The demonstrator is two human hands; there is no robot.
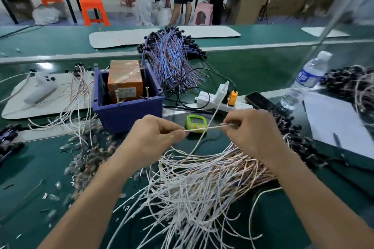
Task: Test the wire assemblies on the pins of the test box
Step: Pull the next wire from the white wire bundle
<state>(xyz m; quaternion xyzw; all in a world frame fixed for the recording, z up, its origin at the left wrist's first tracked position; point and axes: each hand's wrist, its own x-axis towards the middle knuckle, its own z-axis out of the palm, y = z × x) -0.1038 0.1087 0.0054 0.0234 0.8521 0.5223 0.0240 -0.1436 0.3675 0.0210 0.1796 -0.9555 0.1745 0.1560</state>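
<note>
White and thin, one wire assembly runs straight between two hands over the green bench; the left hand pinches one end, the right hand pinches the other; the blue plastic test box with upright metal pins stands just behind, untouched.

Orange box label unreadable; white wire pile cut off at bottom edge.

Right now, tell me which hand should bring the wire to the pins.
Left, probably. The left hand pinches the wire at its end just in front of the box, close to its pins; the right hand grips it farther to the side.
</note>
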